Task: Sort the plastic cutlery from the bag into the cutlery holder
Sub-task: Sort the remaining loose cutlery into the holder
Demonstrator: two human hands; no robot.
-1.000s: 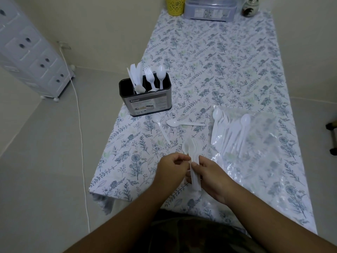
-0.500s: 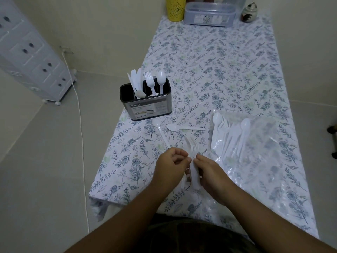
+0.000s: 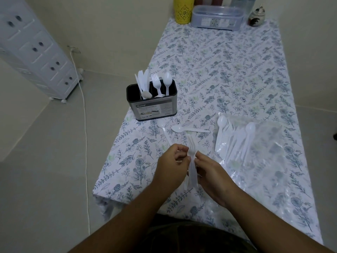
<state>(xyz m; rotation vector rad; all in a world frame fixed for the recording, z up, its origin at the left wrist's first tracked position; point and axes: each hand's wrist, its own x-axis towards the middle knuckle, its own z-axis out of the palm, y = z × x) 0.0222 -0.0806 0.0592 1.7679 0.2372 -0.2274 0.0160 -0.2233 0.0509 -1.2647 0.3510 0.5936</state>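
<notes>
Both pinching one small bundle of white forks (image 3: 192, 161): left hand (image 3: 173, 167) near the tines, right hand (image 3: 212, 177) closed round the handles. Cutlery holder (image 3: 152, 103) well off at eleven o'clock, bag (image 3: 255, 143) at two. Likely slip: nested forks fanning apart, dropping.

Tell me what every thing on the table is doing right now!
Cutlery holder: upright, white cutlery standing in it.
Plastic bag: lying flat, spoons at its mouth.
Loose spoon: lying flat on the tablecloth.
Bundle of forks: held between both hands.
Left hand: pinching the bundle.
Right hand: gripping the bundle.
Lidded box: closed.
</notes>
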